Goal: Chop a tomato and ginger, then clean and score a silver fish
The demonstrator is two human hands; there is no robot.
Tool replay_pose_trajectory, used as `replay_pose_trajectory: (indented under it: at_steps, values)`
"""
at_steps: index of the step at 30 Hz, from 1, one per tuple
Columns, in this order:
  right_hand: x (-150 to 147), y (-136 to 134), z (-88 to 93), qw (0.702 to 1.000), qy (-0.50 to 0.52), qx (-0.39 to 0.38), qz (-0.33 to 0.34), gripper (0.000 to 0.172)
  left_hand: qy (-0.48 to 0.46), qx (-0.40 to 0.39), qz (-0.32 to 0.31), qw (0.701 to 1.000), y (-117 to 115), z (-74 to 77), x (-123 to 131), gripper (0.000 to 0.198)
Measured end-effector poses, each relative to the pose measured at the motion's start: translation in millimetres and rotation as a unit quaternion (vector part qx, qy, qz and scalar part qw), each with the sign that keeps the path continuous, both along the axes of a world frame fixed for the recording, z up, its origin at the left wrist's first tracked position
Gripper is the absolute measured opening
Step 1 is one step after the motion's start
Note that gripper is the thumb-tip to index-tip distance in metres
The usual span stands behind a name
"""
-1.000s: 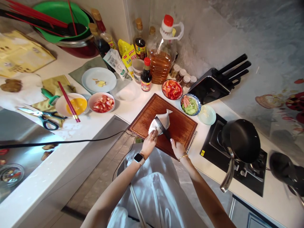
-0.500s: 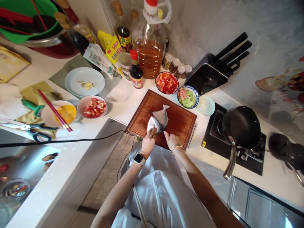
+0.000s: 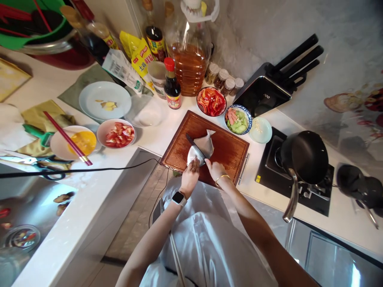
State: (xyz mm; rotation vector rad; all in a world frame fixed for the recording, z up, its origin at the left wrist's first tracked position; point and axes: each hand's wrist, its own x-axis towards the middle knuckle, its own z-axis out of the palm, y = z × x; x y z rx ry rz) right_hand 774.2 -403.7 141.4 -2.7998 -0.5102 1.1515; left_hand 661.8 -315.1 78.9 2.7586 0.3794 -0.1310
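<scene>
A silvery flat fish (image 3: 206, 144) lies on the brown wooden cutting board (image 3: 230, 159), its tail toward the back. My left hand (image 3: 191, 175), with a watch at the wrist, rests its outstretched fingers on the near end of the fish. In my right hand (image 3: 216, 170) is the handle of a kitchen knife (image 3: 195, 145). The blade slants across the fish's body, close to my left fingertips. How deep the edge sits in the fish cannot be seen.
Behind the board stand a bowl of red peppers (image 3: 211, 101), a patterned bowl (image 3: 237, 120) and a knife block (image 3: 261, 93). A wok (image 3: 303, 157) sits on the stove at right. Left are bowls of chopped tomato (image 3: 119, 135) and beaten egg (image 3: 82, 143). A cable (image 3: 89, 170) crosses the counter.
The knife blade has shifted slightly along the fish, and my right hand has moved a little away from me with it. My left fingers stay on the fish. The view has tilted slightly.
</scene>
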Motion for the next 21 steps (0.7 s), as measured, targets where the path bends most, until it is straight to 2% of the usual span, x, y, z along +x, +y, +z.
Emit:
replay_pose_trajectory:
  at_steps: [6,10,16,18,21]
  values:
    - [-2.9,-53.9,9.9,0.999,-0.033,0.0,-0.017,0.079,-0.015,0.003,0.003,1.0,-0.9,0.0,0.0,0.055]
    - [-0.2,-71.6,6.1,0.999,-0.035,0.012,-0.006,0.075,-0.019,0.006,0.003,1.0,3.7,3.1,0.1,0.052]
    - [0.4,-72.4,5.6,0.999,-0.033,-0.024,0.002,0.075,0.016,0.0,0.017,1.0,-4.7,12.9,10.2,0.056]
    - [4.3,-62.9,9.6,0.999,-0.023,-0.033,0.003,0.078,0.023,-0.003,0.014,1.0,-9.1,12.9,12.9,0.055]
    - [14.7,-33.0,12.8,0.999,-0.02,-0.035,0.008,0.081,0.024,-0.007,0.016,1.0,-12.6,11.6,14.3,0.055]
